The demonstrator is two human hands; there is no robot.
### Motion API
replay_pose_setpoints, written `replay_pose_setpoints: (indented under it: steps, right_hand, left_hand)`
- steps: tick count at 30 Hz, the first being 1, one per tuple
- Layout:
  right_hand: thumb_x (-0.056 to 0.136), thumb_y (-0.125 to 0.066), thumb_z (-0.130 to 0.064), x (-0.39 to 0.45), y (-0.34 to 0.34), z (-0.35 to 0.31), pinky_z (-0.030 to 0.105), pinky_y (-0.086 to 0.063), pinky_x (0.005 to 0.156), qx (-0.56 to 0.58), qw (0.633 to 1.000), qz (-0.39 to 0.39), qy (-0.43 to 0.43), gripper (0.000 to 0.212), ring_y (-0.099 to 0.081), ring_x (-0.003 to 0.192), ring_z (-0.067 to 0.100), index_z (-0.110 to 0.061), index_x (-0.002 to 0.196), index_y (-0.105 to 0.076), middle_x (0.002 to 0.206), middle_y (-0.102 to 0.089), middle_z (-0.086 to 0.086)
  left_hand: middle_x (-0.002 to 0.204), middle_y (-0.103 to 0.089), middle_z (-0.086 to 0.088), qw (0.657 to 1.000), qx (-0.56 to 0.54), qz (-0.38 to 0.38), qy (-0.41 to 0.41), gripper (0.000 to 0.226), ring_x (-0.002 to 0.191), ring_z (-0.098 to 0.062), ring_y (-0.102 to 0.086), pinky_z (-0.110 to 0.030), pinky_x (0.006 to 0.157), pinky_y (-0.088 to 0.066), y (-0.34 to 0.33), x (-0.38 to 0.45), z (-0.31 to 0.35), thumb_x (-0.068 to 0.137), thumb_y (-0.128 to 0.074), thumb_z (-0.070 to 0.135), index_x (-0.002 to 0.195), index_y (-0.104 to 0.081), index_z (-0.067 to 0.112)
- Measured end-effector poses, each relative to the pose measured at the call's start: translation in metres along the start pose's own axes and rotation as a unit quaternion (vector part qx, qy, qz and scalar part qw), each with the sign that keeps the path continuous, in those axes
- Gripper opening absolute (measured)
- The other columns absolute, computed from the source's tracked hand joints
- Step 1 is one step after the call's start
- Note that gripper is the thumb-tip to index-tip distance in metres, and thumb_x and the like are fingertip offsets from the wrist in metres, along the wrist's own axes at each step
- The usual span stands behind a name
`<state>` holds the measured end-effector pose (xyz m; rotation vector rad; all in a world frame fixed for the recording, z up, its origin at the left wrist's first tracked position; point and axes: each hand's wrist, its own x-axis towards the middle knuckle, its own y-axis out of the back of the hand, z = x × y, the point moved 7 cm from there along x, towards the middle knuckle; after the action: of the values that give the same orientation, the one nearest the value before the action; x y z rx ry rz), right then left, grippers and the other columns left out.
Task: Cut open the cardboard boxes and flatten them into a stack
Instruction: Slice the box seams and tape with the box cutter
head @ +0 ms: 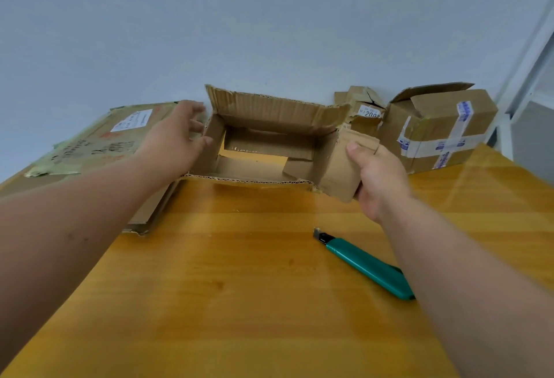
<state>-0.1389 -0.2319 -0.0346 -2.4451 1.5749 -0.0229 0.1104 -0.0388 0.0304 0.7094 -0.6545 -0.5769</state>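
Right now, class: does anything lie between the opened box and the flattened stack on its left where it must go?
Nothing visible does. The opened box sits right beside the flattened stack; only the left hand reaches between them.

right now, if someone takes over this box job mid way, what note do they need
Left hand: open, at the left wall of the open box.
Right hand: gripping that box's right flap.
Utility knife: lying on the table, blade out.
Done: flattened cardboard stack on the left; the open box is cut through.
Left: flatten it, then the crumpled box and the taped box.
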Motion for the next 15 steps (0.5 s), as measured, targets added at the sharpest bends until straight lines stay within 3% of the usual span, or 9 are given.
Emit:
replay_pose_setpoints:
  steps: [2,5,9,12,15]
  right_hand:
    - [0.097,-0.062,-0.025,-0.004,0.0,0.007,0.051,-0.057,0.082,0.006,0.999,-0.035,-0.018,0.023,-0.062,0.106,0.029,-0.026,0.12,-0.06,0.115,-0.067,0.003]
    - [0.098,-0.06,-0.018,-0.01,0.0,0.012,0.043,-0.055,0.071,0.027,0.997,-0.062,-0.04,0.024,-0.062,0.104,0.027,-0.022,0.121,-0.058,0.114,-0.066,0.005]
    - [0.099,-0.056,-0.012,-0.018,-0.008,0.019,0.044,-0.054,0.073,0.077,0.991,-0.08,-0.078,0.016,-0.063,0.102,0.027,-0.017,0.114,-0.056,0.11,-0.066,0.01]
    - [0.1,-0.054,-0.014,-0.021,-0.005,0.025,0.042,-0.055,0.078,0.094,0.989,-0.075,-0.09,0.013,-0.063,0.104,0.027,-0.015,0.112,-0.057,0.112,-0.066,0.011]
    - [0.098,-0.054,-0.028,-0.018,0.014,0.027,0.042,-0.049,0.091,-0.069,0.996,-0.026,-0.042,0.016,-0.062,0.105,0.021,-0.021,0.111,-0.06,0.118,-0.065,0.003]
  left_hand:
    - [0.125,-0.052,0.007,0.999,0.005,-0.039,-0.001,0.055,0.086,-0.025,-0.064,-0.037,0.064,-0.054,-0.004,-0.001,-0.002,0.095,-0.059,0.017,0.142,-0.036,0.036]
    - [0.133,-0.055,-0.001,0.996,0.067,-0.047,-0.028,0.048,0.099,-0.026,-0.063,-0.035,0.073,-0.051,-0.007,-0.008,0.002,0.094,-0.059,0.016,0.138,-0.044,0.031]
    - [0.127,-0.058,0.001,0.997,0.065,-0.03,0.011,0.054,0.115,-0.024,-0.056,-0.036,0.086,-0.044,-0.01,-0.017,0.016,0.087,-0.064,0.052,0.133,-0.05,0.026]
    - [0.095,-0.065,0.0,0.997,0.053,-0.023,0.056,0.057,0.083,-0.02,-0.059,-0.032,0.067,-0.046,-0.012,-0.016,0.015,0.086,-0.05,0.066,0.11,-0.062,0.016]
    - [0.067,-0.056,-0.006,0.995,0.078,-0.022,0.062,0.06,0.06,-0.019,-0.052,-0.03,0.055,-0.043,-0.014,-0.013,0.014,0.088,-0.047,0.067,0.09,-0.062,0.009]
